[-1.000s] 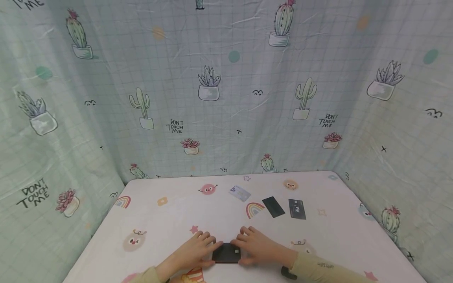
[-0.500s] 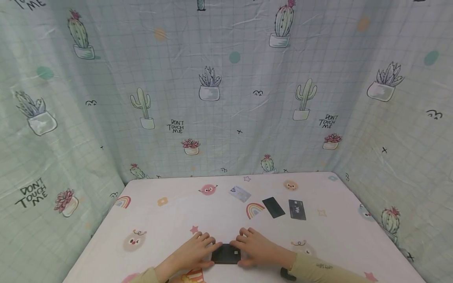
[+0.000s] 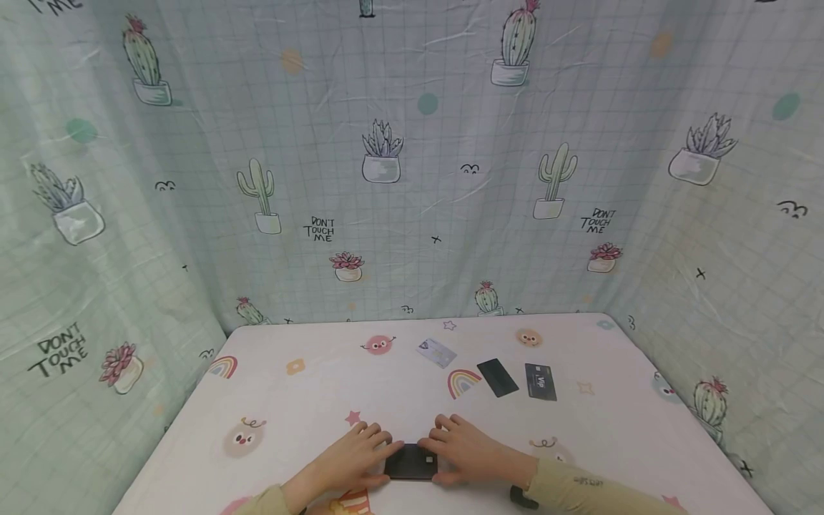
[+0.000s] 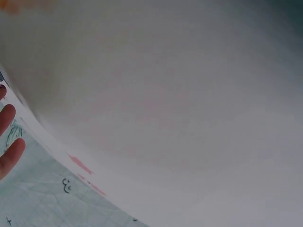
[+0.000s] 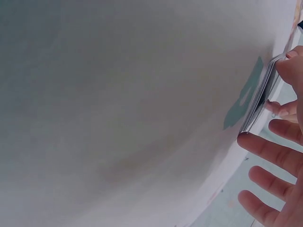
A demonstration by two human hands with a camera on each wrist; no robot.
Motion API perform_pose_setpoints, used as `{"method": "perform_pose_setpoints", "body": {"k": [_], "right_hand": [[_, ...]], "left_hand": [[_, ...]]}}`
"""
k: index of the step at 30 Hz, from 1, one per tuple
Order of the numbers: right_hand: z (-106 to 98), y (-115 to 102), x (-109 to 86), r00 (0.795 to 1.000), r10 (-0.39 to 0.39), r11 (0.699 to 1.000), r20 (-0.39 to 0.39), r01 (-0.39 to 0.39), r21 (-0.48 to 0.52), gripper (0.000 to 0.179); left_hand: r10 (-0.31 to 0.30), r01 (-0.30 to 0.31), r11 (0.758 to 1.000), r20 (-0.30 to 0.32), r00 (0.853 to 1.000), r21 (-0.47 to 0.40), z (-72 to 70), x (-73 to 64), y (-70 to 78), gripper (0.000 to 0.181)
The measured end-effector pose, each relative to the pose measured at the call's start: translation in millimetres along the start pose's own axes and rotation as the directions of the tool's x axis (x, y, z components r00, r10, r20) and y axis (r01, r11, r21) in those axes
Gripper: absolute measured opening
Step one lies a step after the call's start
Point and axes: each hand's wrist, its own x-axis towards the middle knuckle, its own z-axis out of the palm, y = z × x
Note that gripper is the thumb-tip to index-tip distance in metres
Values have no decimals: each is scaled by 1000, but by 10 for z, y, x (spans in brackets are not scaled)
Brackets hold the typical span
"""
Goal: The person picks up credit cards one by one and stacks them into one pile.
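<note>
Two hands (image 3: pixel 363 454) (image 3: pixel 468 449), one held stack (image 3: pixel 410 463), three loose cards (image 3: pixel 436 352) (image 3: pixel 498 377) (image 3: pixel 541 381)

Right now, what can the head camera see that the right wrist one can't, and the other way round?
Only the head view shows the pale card, the Vip card and the potted cactus pictures. Only the right wrist view shows the separate layers of the card stack and a teal patch beside it. Both show the right hand pinching that stack, plus the table.

Card stack (image 3: pixel 409 465): black top, small chip (image 3: pixel 430 460) near right end; several layers, long side crosswise; near side of rainbow print (image 3: pixel 463 383), slightly left.
</note>
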Motion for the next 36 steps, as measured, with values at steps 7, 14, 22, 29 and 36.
{"method": "perform_pose_setpoints", "body": {"k": [7,14,22,29,36], "right_hand": [[-6,-7,-1,1000,-4,1000,-10,4,3,50],[-2,-5,-1,1000,-10,1000,-14,10,-6,49],[-8,-12,-9,1000,-27,999,-7,27,-37,49],[5,-11,-4,999,-36,999,-9,36,-20,50],[38,-9,2,999,-42,999,-27,41,-10,49]], "left_hand": [[1,0,1000,8,1000,-23,-13,4,0,51],[6,-6,1000,4,1000,-22,-17,3,3,51],[7,-7,1000,21,1000,-26,44,-15,-3,54],[10,-10,999,15,1000,-32,42,-11,-4,54],[22,-21,999,17,1000,-36,24,-4,-8,53]]}}
